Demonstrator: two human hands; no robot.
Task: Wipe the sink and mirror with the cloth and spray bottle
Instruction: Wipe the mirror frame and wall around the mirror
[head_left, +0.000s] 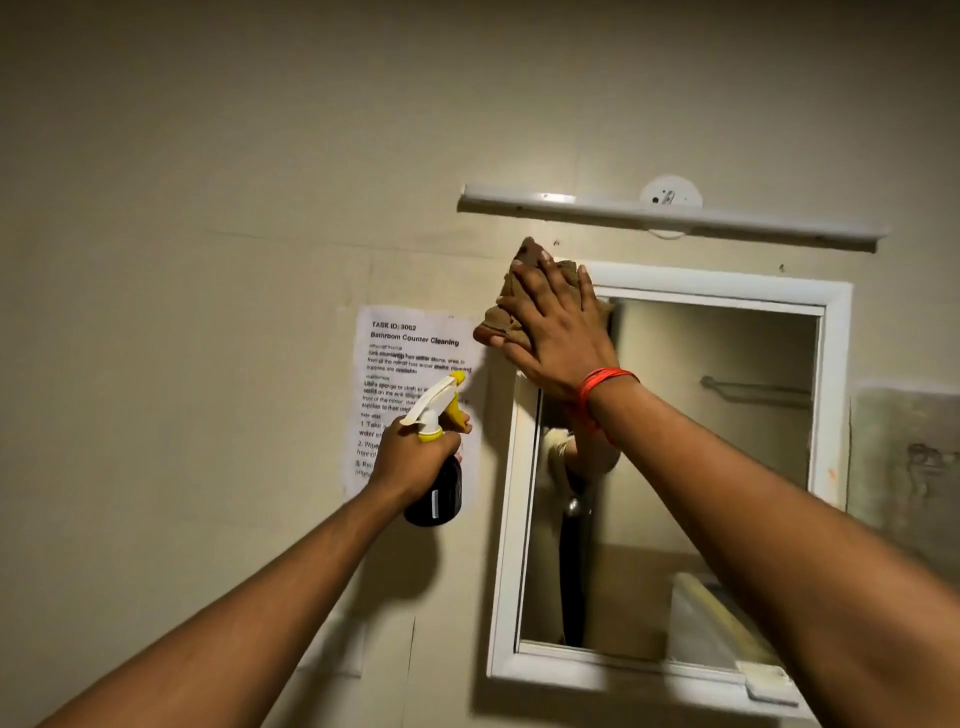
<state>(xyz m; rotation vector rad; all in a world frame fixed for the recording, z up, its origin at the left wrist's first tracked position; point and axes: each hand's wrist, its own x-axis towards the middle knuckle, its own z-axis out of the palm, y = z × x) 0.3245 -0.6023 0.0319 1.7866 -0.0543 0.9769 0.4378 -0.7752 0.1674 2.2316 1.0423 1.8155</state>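
A white-framed mirror (691, 467) hangs on the beige wall. My right hand (558, 332), with a red band at the wrist, presses a crumpled brown cloth (506, 317) flat against the mirror's top left corner. The cloth spills over the frame onto the wall. To the left of the mirror, my left hand (415, 452) grips the neck of a dark spray bottle (436, 493) with a white and yellow trigger head, its nozzle pointing up and right. The sink is out of view.
A white tube light fitting (670, 215) runs along the wall just above the mirror. A printed task sheet (405, 364) is stuck to the wall behind the bottle. A stained patch of wall (909, 467) lies to the mirror's right.
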